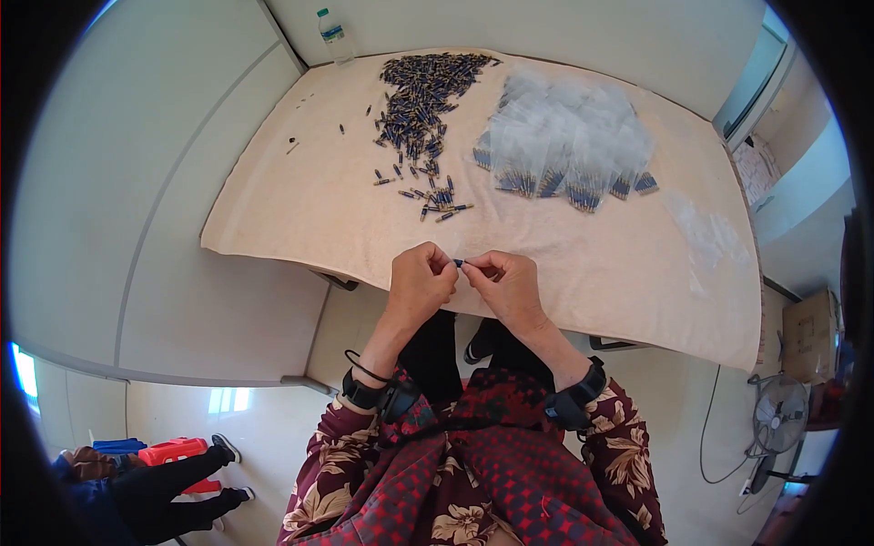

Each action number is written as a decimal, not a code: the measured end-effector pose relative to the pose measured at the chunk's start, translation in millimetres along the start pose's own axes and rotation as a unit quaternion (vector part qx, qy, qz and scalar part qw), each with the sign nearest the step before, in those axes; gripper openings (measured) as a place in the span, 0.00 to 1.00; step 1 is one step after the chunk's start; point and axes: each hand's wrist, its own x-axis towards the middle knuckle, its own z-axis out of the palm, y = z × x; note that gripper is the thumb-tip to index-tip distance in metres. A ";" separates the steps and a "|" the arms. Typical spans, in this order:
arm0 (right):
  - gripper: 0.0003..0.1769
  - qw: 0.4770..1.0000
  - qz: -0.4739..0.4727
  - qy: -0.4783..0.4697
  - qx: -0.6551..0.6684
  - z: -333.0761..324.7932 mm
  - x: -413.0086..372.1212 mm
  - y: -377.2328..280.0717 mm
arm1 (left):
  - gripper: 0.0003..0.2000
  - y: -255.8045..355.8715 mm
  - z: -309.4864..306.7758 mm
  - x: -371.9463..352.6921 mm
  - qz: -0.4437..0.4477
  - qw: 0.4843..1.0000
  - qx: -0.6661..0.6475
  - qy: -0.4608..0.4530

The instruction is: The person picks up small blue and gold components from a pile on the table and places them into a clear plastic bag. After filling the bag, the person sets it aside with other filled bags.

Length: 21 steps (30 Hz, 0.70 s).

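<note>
My left hand (424,284) and my right hand (507,289) meet over the front edge of the table, thumbs and fingers pinched. Between their fingertips is a small dark-blue cylinder (459,263), mostly covered by the fingers. A large pile of similar dark-blue and brass-coloured cylinders (414,114) spreads across the table beyond my hands. Several loose ones (444,202) lie closest to me. To the right, clear plastic bags (569,127) overlap in a heap, with rows of cylinders showing at their near ends.
A cream cloth (300,200) covers the table. More clear bags (706,237) lie flat at its right. A water bottle (335,38) stands at the back left. On the floor at right are a fan (779,414) and a cardboard box (810,337). Another person's legs (173,491) show at lower left.
</note>
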 end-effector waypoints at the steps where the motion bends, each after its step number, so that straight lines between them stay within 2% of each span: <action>1: 0.04 1.000 -0.021 0.005 -0.022 0.1 -1.6 -0.9 | 0.03 2.8 0.2 -1.2 -0.022 0.998 -0.050 -0.017; 6: 0.04 0.991 -0.103 0.012 -0.083 -3.3 0.2 12.7 | 0.02 -3.7 0.7 4.4 -0.038 0.993 -0.099 -0.053; 9: 0.04 0.992 -0.084 -0.008 -0.099 -6.3 0.7 16.0 | 0.03 -7.5 0.2 7.7 -0.039 0.985 -0.138 -0.098; 15: 0.04 0.983 -0.082 -0.057 -0.155 -12.2 7.7 17.4 | 0.02 -15.4 3.4 9.1 -0.032 0.975 -0.174 -0.132; 18: 0.03 0.956 -0.080 -0.101 -0.265 -14.5 9.7 7.5 | 0.02 -16.0 6.5 7.6 -0.012 0.973 -0.192 -0.131; 21: 0.04 0.946 -0.082 -0.100 -0.298 -14.1 9.2 -2.7 | 0.01 -20.0 6.8 6.5 -0.022 0.965 -0.221 -0.137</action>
